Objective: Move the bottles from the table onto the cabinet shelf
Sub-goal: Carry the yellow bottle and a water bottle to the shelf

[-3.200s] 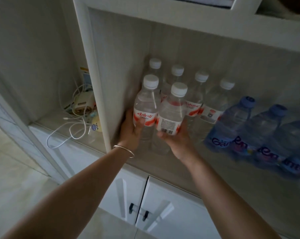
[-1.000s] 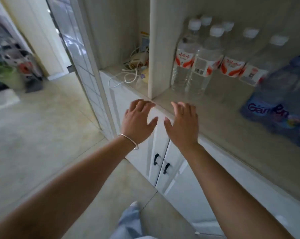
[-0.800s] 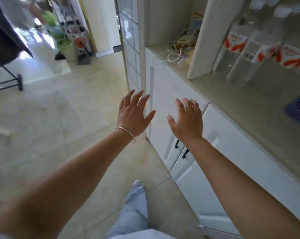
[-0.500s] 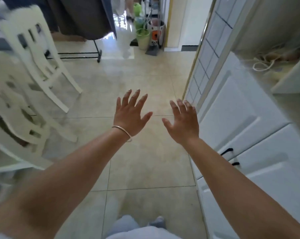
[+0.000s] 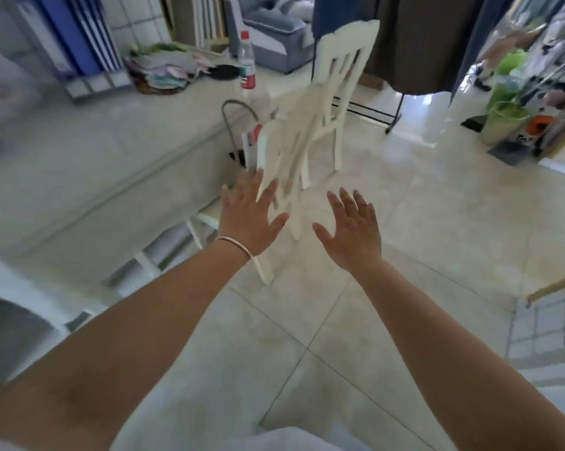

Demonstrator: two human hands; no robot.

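A clear bottle with a red cap and red label [image 5: 247, 61] stands upright on the pale table [image 5: 112, 148] at the upper left, near the table's far corner. My left hand [image 5: 250, 218], a thin bracelet on its wrist, is stretched out in front of me with fingers spread and holds nothing. Beside it, my right hand [image 5: 351, 227] is also spread and holds nothing. Both hands hover over the floor, well short of the bottle. The cabinet shelf is out of view.
A white chair [image 5: 310, 125] stands by the table's corner, between my hands and the bottle. A basket of cloths [image 5: 164, 71] and blue folders [image 5: 76, 40] sit on the table. A clothes rack [image 5: 395, 56] and green bins [image 5: 505, 115] stand at the far right on the tiled floor.
My view has swung left from the cabinet to the table and chair. Both hands let go of the bottles on the shelf and stay spread in front of me.
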